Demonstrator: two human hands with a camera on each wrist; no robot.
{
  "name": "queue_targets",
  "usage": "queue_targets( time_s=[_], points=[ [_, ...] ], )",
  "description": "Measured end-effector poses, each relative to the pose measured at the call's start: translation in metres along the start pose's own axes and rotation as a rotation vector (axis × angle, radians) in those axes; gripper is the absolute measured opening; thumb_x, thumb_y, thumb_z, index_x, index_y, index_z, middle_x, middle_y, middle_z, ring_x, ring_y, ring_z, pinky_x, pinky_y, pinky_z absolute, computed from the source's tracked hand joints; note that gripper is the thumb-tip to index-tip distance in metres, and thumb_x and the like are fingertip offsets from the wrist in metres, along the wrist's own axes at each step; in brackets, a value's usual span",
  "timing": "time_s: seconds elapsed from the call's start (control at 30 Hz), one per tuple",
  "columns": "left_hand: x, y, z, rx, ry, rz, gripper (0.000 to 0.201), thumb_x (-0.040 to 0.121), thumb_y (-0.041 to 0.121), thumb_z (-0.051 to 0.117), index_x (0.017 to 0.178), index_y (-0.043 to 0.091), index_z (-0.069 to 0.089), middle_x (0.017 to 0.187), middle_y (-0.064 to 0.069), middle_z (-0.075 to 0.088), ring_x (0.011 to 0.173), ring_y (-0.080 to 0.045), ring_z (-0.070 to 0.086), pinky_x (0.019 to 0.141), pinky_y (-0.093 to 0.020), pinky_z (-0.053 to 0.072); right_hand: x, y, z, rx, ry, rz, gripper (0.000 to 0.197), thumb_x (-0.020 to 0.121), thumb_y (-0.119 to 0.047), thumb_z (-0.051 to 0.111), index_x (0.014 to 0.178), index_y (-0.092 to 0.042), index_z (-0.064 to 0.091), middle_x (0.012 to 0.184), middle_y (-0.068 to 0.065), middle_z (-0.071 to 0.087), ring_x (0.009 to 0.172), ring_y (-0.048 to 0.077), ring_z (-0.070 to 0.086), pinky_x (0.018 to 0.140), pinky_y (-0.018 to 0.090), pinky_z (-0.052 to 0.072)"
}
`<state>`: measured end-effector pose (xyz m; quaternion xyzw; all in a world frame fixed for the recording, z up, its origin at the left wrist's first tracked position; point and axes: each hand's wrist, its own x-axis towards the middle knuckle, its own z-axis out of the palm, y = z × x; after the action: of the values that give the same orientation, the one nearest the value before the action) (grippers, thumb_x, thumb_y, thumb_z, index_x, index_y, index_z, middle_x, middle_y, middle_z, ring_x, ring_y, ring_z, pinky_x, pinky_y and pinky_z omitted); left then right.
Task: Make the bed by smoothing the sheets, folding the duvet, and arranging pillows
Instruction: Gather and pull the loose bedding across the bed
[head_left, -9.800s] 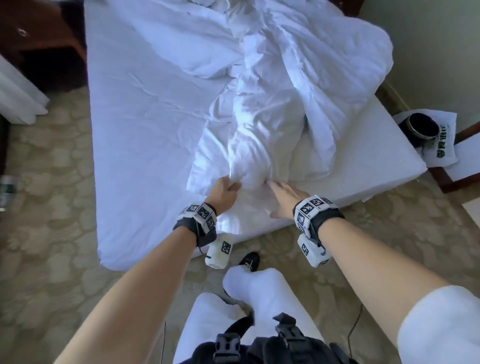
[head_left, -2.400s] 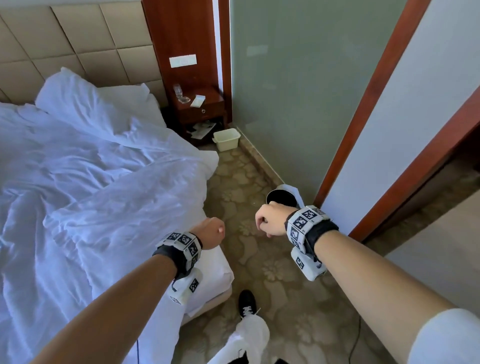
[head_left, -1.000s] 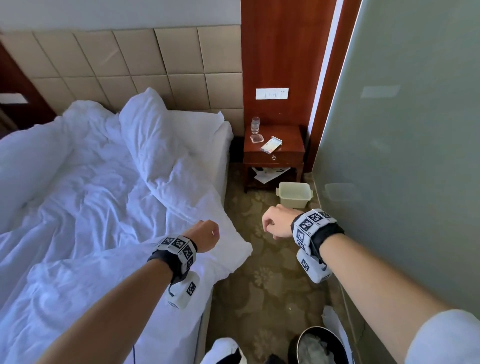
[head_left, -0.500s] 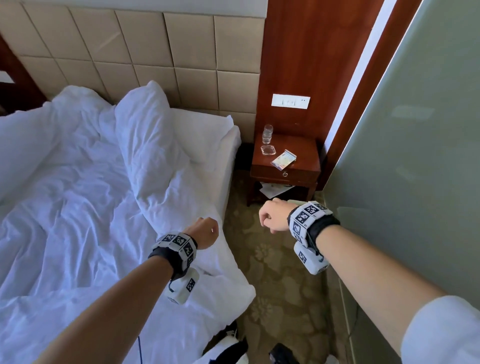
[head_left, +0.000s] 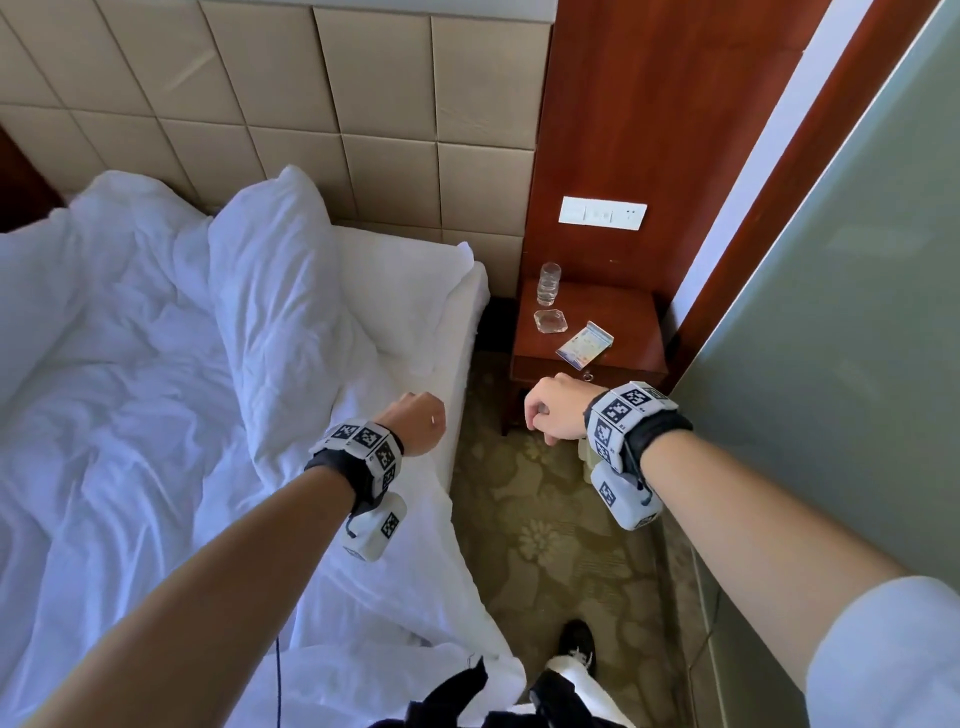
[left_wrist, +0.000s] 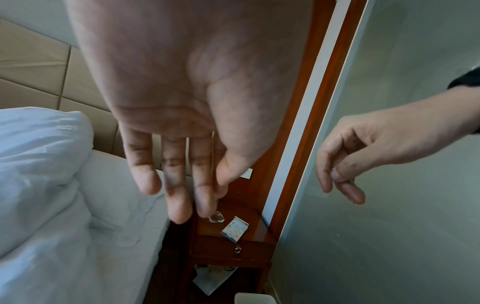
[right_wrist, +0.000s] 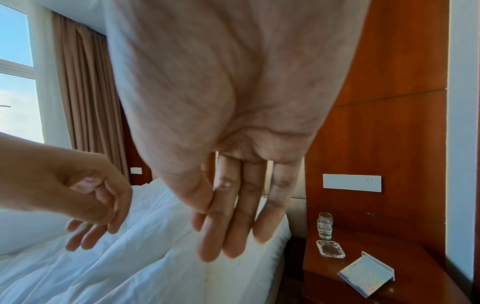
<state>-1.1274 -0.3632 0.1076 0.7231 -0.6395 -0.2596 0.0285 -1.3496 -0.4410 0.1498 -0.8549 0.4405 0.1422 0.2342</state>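
Observation:
A crumpled white duvet (head_left: 130, 415) covers the bed, its edge hanging over the right side. A puffy white pillow (head_left: 280, 312) leans on the padded headboard (head_left: 363, 104), and a flatter pillow (head_left: 415, 280) lies at the bed's right corner. My left hand (head_left: 415, 423) hovers over the bed's right edge beside the puffy pillow. My right hand (head_left: 550, 410) hangs over the carpet in front of the nightstand. The left wrist view shows my left hand (left_wrist: 179, 185) with loose fingers that hold nothing. My right hand (right_wrist: 233, 226) is equally empty and relaxed.
A wooden nightstand (head_left: 634, 322) carries a glass (head_left: 549, 283), an ashtray (head_left: 550, 320) and a card stand (head_left: 584, 345). A frosted glass wall (head_left: 831, 338) runs close on the right. A narrow strip of patterned carpet (head_left: 545, 545) lies between bed and wall.
I have walked from the foot of the bed, where both hands touched the duvet, along its right side toward the headboard. Both hands stay raised and empty.

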Motion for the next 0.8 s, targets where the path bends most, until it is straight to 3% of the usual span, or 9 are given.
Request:
queue_targets(
  time_s=[0.13, 0.23, 0.33, 0.53, 0.63, 0.8],
  points=[
    [0.036, -0.003, -0.012, 0.025, 0.007, -0.064, 0.028, 0.089, 0.011, 0.038, 0.091, 0.019, 0.066, 0.093, -0.003, 0.067, 0.088, -0.023, 0.065, 0.073, -0.034, 0.056, 0.046, 0.016, -0.018, -0.001, -0.009, -0.035, 0.023, 0.094, -0.018, 0.047, 0.089, -0.023, 0.069, 0.068, -0.005, 0.071, 0.070, 0.007, 0.069, 0.073, 0.033, 0.059],
    [0.067, -0.005, -0.024, 0.042, 0.018, -0.112, 0.028, 0.087, 0.011, 0.039, 0.088, 0.018, 0.066, 0.092, -0.003, 0.068, 0.087, -0.024, 0.066, 0.077, -0.038, 0.058, 0.082, 0.029, -0.035, 0.006, -0.027, -0.064, 0.023, 0.094, -0.019, 0.046, 0.089, -0.024, 0.068, 0.072, -0.005, 0.072, 0.072, 0.012, 0.069, 0.070, 0.034, 0.059],
    [0.100, -0.004, -0.041, 0.028, 0.036, -0.190, 0.020, 0.085, 0.009, 0.046, 0.080, 0.020, 0.062, 0.095, -0.006, 0.065, 0.088, -0.029, 0.064, 0.080, -0.042, 0.057, 0.123, 0.044, -0.056, -0.026, -0.051, -0.124, 0.024, 0.092, -0.020, 0.045, 0.087, -0.026, 0.068, 0.067, -0.006, 0.071, 0.081, 0.014, 0.070, 0.075, 0.037, 0.059],
    [0.157, -0.014, -0.068, -0.021, 0.075, -0.378, 0.023, 0.079, 0.017, 0.041, 0.064, 0.029, 0.054, 0.088, -0.006, 0.067, 0.084, -0.028, 0.066, 0.079, -0.042, 0.058, 0.195, 0.068, -0.119, -0.065, -0.100, -0.247, 0.024, 0.091, -0.017, 0.045, 0.089, -0.023, 0.068, 0.063, -0.005, 0.071, 0.092, 0.016, 0.066, 0.080, 0.040, 0.057],
    [0.169, -0.017, -0.079, -0.057, 0.115, -0.461, 0.023, 0.081, 0.015, 0.043, 0.066, 0.025, 0.056, 0.087, -0.006, 0.068, 0.087, -0.029, 0.065, 0.079, -0.041, 0.057, 0.222, 0.073, -0.145, -0.096, -0.120, -0.303, 0.023, 0.093, -0.015, 0.046, 0.094, -0.020, 0.069, 0.067, -0.005, 0.069, 0.090, 0.016, 0.068, 0.082, 0.038, 0.057],
    [0.170, -0.030, -0.083, -0.096, 0.158, -0.570, 0.022, 0.087, 0.004, 0.044, 0.086, 0.005, 0.066, 0.091, -0.012, 0.069, 0.090, -0.030, 0.063, 0.078, -0.039, 0.055, 0.268, 0.059, -0.164, -0.114, -0.145, -0.382, 0.023, 0.092, -0.016, 0.047, 0.084, -0.026, 0.065, 0.070, -0.003, 0.073, 0.073, 0.010, 0.069, 0.081, 0.035, 0.057]
  ],
)
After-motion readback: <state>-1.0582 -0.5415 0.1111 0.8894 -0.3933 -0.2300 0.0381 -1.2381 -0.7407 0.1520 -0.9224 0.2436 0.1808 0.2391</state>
